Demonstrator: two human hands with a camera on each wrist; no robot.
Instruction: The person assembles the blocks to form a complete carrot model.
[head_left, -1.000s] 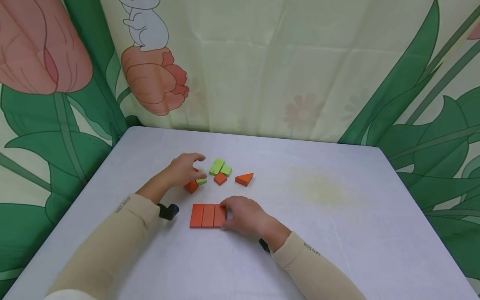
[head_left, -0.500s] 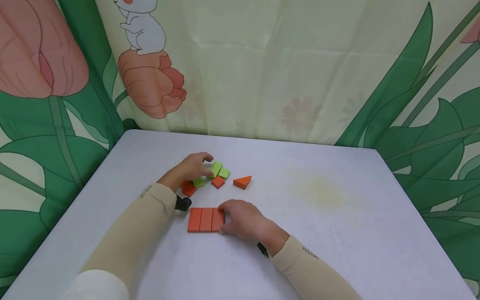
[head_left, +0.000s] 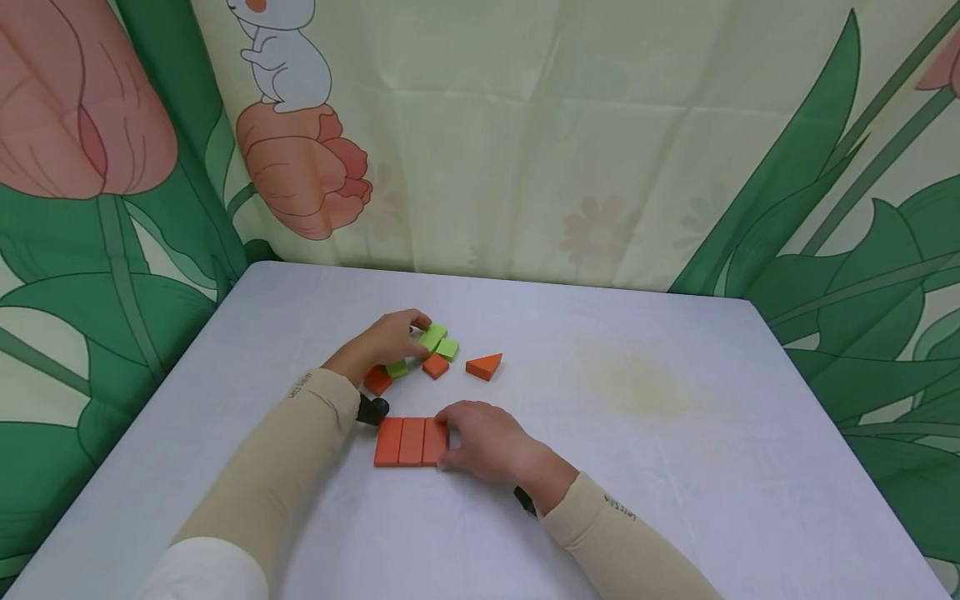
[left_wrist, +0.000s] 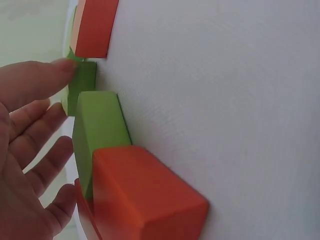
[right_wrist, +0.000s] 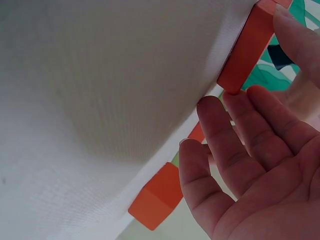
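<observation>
My left hand (head_left: 388, 337) reaches over the blocks, thumb and index finger pinching the ends of a green block (head_left: 435, 335). In the left wrist view, the thumb overlaps this green block (left_wrist: 84, 80), and the other fingers curl loosely beside it. Nearer the wrist lie another green block (head_left: 397, 368) and a red block (head_left: 377, 380). My right hand (head_left: 483, 437) grips the rightmost red block (head_left: 433, 442) by its ends. Two more red blocks (head_left: 399, 442) line up flush at its left, forming a flat rectangle.
A small green block (head_left: 447, 348) and a red block (head_left: 435, 365) sit close to the left fingertips. Farther right lies an orange triangular block (head_left: 485, 365). The white-covered table (head_left: 675, 467) ends at a printed curtain (head_left: 480, 150).
My left hand has moved right, from the left-hand blocks to the green block, and closed its thumb and finger on it. The right hand keeps its grip on the red block.
</observation>
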